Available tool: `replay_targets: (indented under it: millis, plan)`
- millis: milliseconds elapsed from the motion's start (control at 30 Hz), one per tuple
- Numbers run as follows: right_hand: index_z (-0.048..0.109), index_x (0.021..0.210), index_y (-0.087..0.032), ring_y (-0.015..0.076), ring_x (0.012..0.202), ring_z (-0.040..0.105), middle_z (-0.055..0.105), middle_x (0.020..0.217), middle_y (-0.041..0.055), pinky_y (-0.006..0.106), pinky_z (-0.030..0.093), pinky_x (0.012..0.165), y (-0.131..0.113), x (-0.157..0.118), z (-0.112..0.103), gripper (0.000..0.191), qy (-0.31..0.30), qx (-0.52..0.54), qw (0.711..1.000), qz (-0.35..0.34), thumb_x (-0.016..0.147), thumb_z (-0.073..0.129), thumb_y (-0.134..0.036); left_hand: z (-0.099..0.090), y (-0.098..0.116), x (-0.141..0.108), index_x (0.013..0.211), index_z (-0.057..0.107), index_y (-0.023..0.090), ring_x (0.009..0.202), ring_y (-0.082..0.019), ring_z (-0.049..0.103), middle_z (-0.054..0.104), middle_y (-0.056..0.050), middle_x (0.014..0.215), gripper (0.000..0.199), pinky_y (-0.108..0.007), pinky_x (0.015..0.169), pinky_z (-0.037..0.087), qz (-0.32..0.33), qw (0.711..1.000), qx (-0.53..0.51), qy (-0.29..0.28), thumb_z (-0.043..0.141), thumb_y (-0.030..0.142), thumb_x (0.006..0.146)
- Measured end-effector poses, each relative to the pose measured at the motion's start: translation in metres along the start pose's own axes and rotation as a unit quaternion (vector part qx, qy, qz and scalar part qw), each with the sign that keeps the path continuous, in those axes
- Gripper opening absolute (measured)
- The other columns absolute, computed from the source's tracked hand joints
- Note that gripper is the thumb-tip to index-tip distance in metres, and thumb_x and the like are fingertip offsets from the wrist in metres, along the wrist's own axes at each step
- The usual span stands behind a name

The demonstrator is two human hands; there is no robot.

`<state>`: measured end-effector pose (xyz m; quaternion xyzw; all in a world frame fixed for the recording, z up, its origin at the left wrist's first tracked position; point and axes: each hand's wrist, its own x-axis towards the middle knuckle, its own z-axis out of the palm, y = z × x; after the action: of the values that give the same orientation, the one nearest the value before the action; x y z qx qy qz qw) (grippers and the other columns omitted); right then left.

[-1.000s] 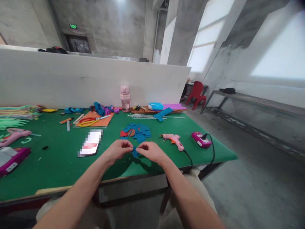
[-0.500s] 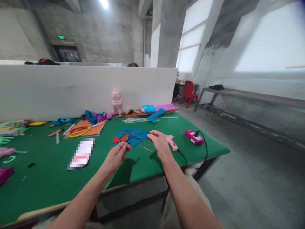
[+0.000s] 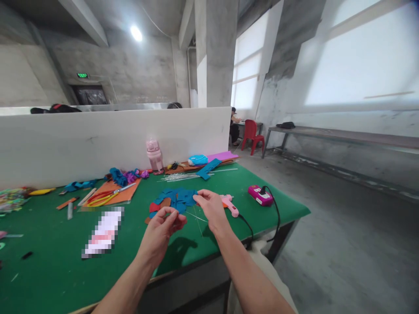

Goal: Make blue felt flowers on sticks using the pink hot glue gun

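Note:
Blue paper pieces (image 3: 178, 198) lie in a loose pile on the green table (image 3: 131, 244), with red and brown pieces (image 3: 155, 207) at the left side. My left hand (image 3: 165, 224) is pinched in front of the pile; whatever is between its fingertips is too small to make out. At the pile's right edge, my right hand (image 3: 209, 207) has thumb and fingertips together at a blue piece. Thin clear strands (image 3: 196, 216) lie on the table between my hands. A pink glue gun (image 3: 231, 205) rests just right of my right hand.
A magenta power box (image 3: 261, 195) with a black cable sits at the right. Orange-handled scissors (image 3: 103, 198) and a blurred-out flat item (image 3: 104, 231) are at the left. Behind stand a pink bottle (image 3: 155, 156) and a white partition (image 3: 98, 139). A person sits far back by a red chair (image 3: 251, 135).
The view has tilted up and turned slightly right. My left hand has moved right, closer to my right hand, which stays at the blue pieces.

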<state>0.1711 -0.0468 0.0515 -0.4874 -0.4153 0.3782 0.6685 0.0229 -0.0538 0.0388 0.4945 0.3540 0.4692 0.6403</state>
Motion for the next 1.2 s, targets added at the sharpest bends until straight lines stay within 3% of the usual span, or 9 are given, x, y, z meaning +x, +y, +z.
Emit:
replay_targets:
  millis: [133,267,467,767,1200]
  plan:
    - [0.053,0.057,-0.016,0.0080,0.048,0.036,0.043,0.050,-0.0047,0.020,0.027,0.045,0.001,-0.002,0.001,0.011,-0.002,-0.032,0.999,-0.019,0.061,0.055,-0.026,-0.004,-0.002,0.004,0.074,0.056,0.016,0.053,-0.005,0.044,0.061,-0.001,0.071,0.019,-0.015,0.047,0.033,-0.011,0.999,0.021,0.023,0.064,0.032,0.069]
    - [0.054,0.058,-0.016,0.0079,0.046,0.034,0.043,0.049,-0.0047,0.020,0.026,0.043,0.004,-0.002,0.003,0.014,-0.011,-0.070,0.996,-0.047,0.063,0.053,-0.029,-0.005,-0.004,0.005,0.075,0.055,0.016,0.041,-0.002,0.032,0.058,0.002,0.063,0.019,-0.015,0.040,0.025,-0.030,0.999,-0.036,-0.010,0.064,0.031,0.069]
    - [0.054,0.059,-0.016,0.0087,0.048,0.039,0.046,0.051,-0.0038,0.020,0.032,0.046,0.006,-0.004,0.005,0.016,-0.027,-0.114,0.991,-0.063,0.065,0.051,-0.031,-0.005,-0.006,0.003,0.074,0.057,0.014,0.046,-0.003,0.042,0.059,0.000,0.065,0.020,-0.015,0.043,0.031,-0.051,0.998,-0.036,-0.024,0.068,0.029,0.065]
    - [0.055,0.060,-0.018,0.0115,0.053,0.047,0.053,0.055,-0.0017,0.021,0.036,0.052,0.007,-0.008,0.008,0.016,-0.030,-0.144,0.986,-0.082,0.067,0.051,-0.031,-0.005,-0.007,0.003,0.073,0.059,0.013,0.046,-0.003,0.043,0.062,-0.002,0.067,0.021,-0.016,0.044,0.033,-0.053,0.998,-0.018,-0.016,0.069,0.028,0.064]
    - [0.055,0.061,-0.017,0.0099,0.051,0.045,0.051,0.054,-0.0031,0.021,0.038,0.052,0.009,-0.012,0.014,0.014,-0.054,-0.034,0.998,-0.022,0.065,0.054,-0.030,-0.005,-0.007,0.003,0.074,0.059,0.012,0.046,-0.003,0.043,0.062,-0.003,0.067,0.021,-0.016,0.044,0.034,-0.043,0.999,-0.005,-0.025,0.068,0.029,0.065]
